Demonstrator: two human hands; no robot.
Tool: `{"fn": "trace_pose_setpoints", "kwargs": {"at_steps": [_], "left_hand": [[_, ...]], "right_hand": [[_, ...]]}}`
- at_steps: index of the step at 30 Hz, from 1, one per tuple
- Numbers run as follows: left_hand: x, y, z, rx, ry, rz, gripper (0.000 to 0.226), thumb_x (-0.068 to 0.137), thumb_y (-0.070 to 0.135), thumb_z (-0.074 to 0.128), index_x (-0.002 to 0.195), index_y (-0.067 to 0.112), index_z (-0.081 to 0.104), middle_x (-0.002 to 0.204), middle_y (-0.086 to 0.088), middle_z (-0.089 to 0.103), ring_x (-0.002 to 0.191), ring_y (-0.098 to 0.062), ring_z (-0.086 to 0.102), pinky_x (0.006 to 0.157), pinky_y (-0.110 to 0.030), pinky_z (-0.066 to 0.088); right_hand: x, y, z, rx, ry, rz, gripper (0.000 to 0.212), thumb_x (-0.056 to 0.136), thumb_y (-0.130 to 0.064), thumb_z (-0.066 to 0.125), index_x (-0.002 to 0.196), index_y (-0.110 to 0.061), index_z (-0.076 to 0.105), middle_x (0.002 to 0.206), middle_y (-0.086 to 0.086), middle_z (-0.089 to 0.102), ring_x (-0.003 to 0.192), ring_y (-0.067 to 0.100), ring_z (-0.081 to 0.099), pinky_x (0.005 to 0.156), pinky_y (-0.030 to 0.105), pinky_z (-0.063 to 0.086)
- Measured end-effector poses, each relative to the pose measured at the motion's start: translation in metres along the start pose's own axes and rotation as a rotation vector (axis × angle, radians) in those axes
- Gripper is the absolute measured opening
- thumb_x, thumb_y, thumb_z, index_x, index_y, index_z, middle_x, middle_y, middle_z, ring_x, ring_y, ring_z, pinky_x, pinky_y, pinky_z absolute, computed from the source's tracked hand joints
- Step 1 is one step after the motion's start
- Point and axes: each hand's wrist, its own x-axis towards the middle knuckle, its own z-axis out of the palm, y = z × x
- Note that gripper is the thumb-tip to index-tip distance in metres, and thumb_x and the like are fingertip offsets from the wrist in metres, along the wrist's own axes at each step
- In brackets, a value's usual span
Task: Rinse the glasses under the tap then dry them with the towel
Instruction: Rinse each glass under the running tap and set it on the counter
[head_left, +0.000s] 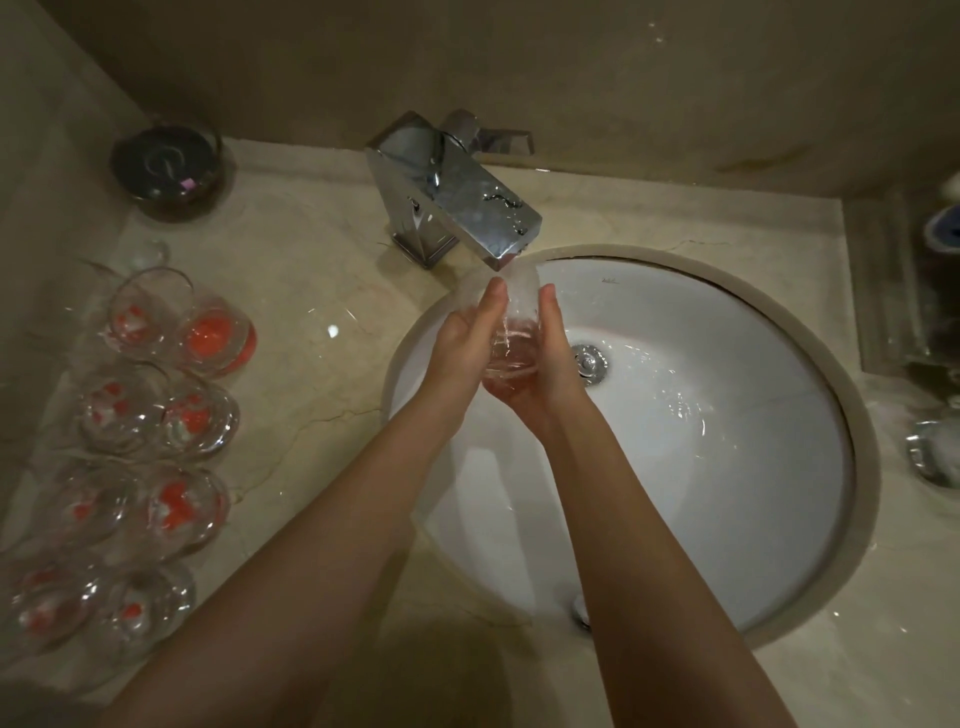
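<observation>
A clear glass (511, 332) is held between both palms just under the spout of the chrome tap (457, 192), over the white sink (727, 467). My left hand (467, 343) presses its left side and my right hand (550, 364) cups its right side and base. Water swirls in the basin around the drain (589, 361). Several clear glasses (156, 410) with orange-red marks stand in rows on the counter at the left. No towel is in view.
A dark round lidded jar (169, 169) stands in the back left corner. The marble counter (311, 291) is wet. At the right edge are a metal object (935, 457) and a blue-and-white item (943, 228) on a raised ledge.
</observation>
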Motion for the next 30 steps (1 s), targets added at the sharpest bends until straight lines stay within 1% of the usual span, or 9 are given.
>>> {"fn": "trace_pose_setpoints", "kwargs": {"at_steps": [3, 6, 9, 12, 16, 20, 22, 27, 30], "left_hand": [[-0.002, 0.0, 0.001, 0.012, 0.025, 0.005, 0.038, 0.094, 0.051, 0.055, 0.11, 0.018, 0.066, 0.099, -0.001, 0.074, 0.092, -0.015, 0.071, 0.086, -0.031, 0.052], [-0.003, -0.002, 0.0, 0.045, 0.004, 0.0, 0.034, 0.097, 0.05, 0.048, 0.094, 0.024, 0.069, 0.091, 0.001, 0.073, 0.086, -0.013, 0.07, 0.084, -0.031, 0.053], [-0.004, -0.004, -0.003, 0.057, -0.012, -0.012, 0.046, 0.098, 0.055, 0.042, 0.086, 0.021, 0.071, 0.081, 0.002, 0.074, 0.081, -0.013, 0.07, 0.08, -0.03, 0.051], [-0.006, -0.006, -0.004, 0.058, -0.052, -0.033, 0.052, 0.096, 0.063, 0.038, 0.089, 0.024, 0.073, 0.095, -0.002, 0.076, 0.095, -0.017, 0.071, 0.098, -0.037, 0.05], [-0.009, 0.003, -0.009, 0.037, -0.103, -0.072, 0.066, 0.074, 0.078, 0.046, 0.093, 0.022, 0.075, 0.1, -0.006, 0.075, 0.101, -0.022, 0.07, 0.106, -0.044, 0.045], [-0.01, 0.007, -0.018, -0.013, -0.153, -0.008, 0.035, 0.081, 0.056, 0.062, 0.081, 0.024, 0.077, 0.094, -0.01, 0.071, 0.092, -0.028, 0.064, 0.092, -0.046, 0.046], [-0.009, 0.007, -0.023, -0.034, -0.204, 0.011, 0.029, 0.077, 0.049, 0.072, 0.087, 0.023, 0.077, 0.094, -0.012, 0.07, 0.09, -0.029, 0.063, 0.088, -0.047, 0.045], [-0.003, 0.005, -0.026, 0.018, -0.164, 0.016, 0.052, 0.055, 0.047, 0.088, 0.096, 0.02, 0.072, 0.099, -0.008, 0.071, 0.091, -0.027, 0.068, 0.096, -0.052, 0.05], [-0.003, 0.006, -0.023, -0.034, -0.117, -0.033, 0.069, 0.052, 0.031, 0.086, 0.115, 0.015, 0.061, 0.106, 0.0, 0.072, 0.09, -0.014, 0.072, 0.079, -0.033, 0.058]], "right_hand": [[-0.005, 0.0, 0.004, -0.006, -0.003, 0.031, 0.06, 0.09, -0.065, 0.045, 0.096, -0.011, 0.07, 0.092, 0.009, 0.066, 0.086, 0.022, 0.062, 0.09, 0.037, 0.046], [-0.005, -0.002, 0.006, -0.202, 0.006, 0.037, 0.054, 0.072, -0.069, 0.062, 0.084, -0.018, 0.069, 0.081, 0.005, 0.063, 0.074, 0.017, 0.06, 0.069, 0.029, 0.048], [-0.003, -0.003, 0.002, -0.249, 0.006, 0.04, 0.051, 0.079, -0.066, 0.06, 0.086, -0.016, 0.066, 0.074, 0.002, 0.061, 0.065, 0.014, 0.057, 0.057, 0.025, 0.042], [-0.006, -0.006, 0.001, -0.144, -0.032, 0.052, 0.052, 0.087, -0.065, 0.051, 0.083, -0.014, 0.065, 0.075, 0.002, 0.062, 0.068, 0.013, 0.058, 0.066, 0.026, 0.042], [-0.009, -0.006, -0.001, -0.142, 0.009, 0.016, 0.053, 0.09, -0.064, 0.045, 0.075, -0.017, 0.065, 0.069, 0.001, 0.06, 0.062, 0.013, 0.056, 0.056, 0.024, 0.041], [-0.011, -0.007, -0.006, -0.15, 0.003, 0.012, 0.054, 0.092, -0.064, 0.041, 0.095, -0.014, 0.06, 0.076, 0.002, 0.065, 0.065, 0.013, 0.062, 0.057, 0.025, 0.044], [-0.012, -0.009, -0.007, -0.169, -0.021, 0.046, 0.057, 0.093, -0.064, 0.038, 0.107, -0.013, 0.058, 0.084, 0.006, 0.067, 0.068, 0.015, 0.063, 0.057, 0.024, 0.047], [-0.017, -0.019, -0.009, -0.37, 0.06, 0.039, 0.061, 0.095, -0.064, 0.035, 0.127, -0.015, 0.05, 0.103, 0.011, 0.067, 0.083, 0.023, 0.067, 0.067, 0.031, 0.052], [-0.025, -0.03, -0.008, -0.486, 0.158, -0.045, 0.044, 0.097, -0.053, 0.044, 0.123, -0.018, 0.044, 0.111, 0.005, 0.061, 0.092, 0.02, 0.066, 0.069, 0.031, 0.055]]}}
